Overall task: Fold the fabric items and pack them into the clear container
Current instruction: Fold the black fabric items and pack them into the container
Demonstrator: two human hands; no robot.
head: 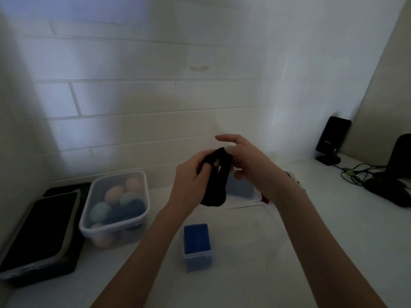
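I hold a black sock (215,185) in the air above the white counter. My left hand (189,181) grips its upper part with curled fingers. My right hand (244,161) pinches the sock's top edge from the right, with its index finger stretched out. The sock hangs down between both hands. A clear container (115,205) at the left holds several rolled fabric bundles in pink, mint and blue. A second clear container (246,192) with blue fabric sits behind the sock, mostly hidden by my hands.
A small clear box with blue content (197,245) stands on the counter below my hands. A black tray with a dark slab (42,236) lies at the far left. A black stand (332,141), cables (355,174) and a dark device (398,174) sit at the right.
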